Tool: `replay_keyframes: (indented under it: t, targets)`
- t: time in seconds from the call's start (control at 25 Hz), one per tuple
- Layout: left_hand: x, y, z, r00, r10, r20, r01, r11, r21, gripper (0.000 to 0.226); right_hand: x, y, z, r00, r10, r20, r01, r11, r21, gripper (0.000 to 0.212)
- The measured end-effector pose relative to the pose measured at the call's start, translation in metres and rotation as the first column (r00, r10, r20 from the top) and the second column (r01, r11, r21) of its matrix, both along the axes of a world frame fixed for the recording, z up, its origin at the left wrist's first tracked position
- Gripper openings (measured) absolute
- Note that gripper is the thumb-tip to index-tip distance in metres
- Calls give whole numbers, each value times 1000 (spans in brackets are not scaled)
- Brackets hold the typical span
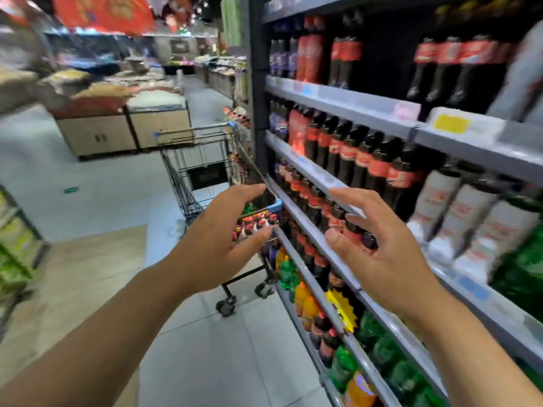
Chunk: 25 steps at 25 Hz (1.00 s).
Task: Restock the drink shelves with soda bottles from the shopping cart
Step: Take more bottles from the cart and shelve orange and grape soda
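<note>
The cart (191,160) stands on the floor (97,177) with its right side close against the shelves (346,105). Soda bottles (254,224) with red and dark caps stand packed upright in its near end, under the blue corner of its rim.

The left hand (223,239) hangs in front of the cart's near end, palm turned right, fingers straight and thumb spread wide. It holds nothing, and the soda bottles show through the gap between thumb and forefinger. Whether a fingertip touches the rim cannot be told through the blur.

The right hand (379,254) is just right of the cart, in front of the shelves, with fingers fanned and lightly bent and the thumb apart. It too holds nothing. A dark bottle top shows between its thumb and fingers; whether the hand touches it cannot be told.

To the right of the cart, rows of cola bottles (367,160) with red labels fill the shelves from above the hands down to near the floor. Farther right of them stand white bottles (458,212). Low down, beside the cart's wheels, stand orange bottles (305,301), with green bottles (382,348) nearer the camera. A yellow star tag (342,311) hangs on a shelf edge between them.

Left of the cart a brown mat (97,259) lies on the floor. Beyond the cart's far end stand bins (158,124) heaped with loose goods, too blurred to name.
</note>
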<state>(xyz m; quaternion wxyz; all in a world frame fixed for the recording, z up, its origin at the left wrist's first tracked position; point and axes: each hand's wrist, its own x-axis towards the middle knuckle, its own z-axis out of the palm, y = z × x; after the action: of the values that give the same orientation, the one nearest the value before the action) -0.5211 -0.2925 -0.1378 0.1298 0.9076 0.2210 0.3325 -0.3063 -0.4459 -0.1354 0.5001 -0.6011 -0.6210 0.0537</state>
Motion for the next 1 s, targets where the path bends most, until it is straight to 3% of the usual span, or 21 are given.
replay_keyframes:
  t: [0.32, 0.64, 0.8, 1.0]
  targets:
    - [3, 146, -22, 974, 218, -54, -222, 971, -87, 72, 47, 192, -43, 987, 132, -96, -137, 990, -40, 53]
    - [-11, 266, -47, 939, 331, -93, -341, 932, -119, 73, 42, 342, -72, 952, 274, -137, -285, 956, -67, 55]
    - [-26, 341, -66, 936, 331, -121, -348, 922, -172, 72, 26, 413, -90, 950, 268, -157, -284, 955, -86, 53]
    - [-55, 472, -101, 948, 286, -141, -311, 928, -207, 67, -11, 511, -121, 968, 144, -204, -175, 974, -143, 45]
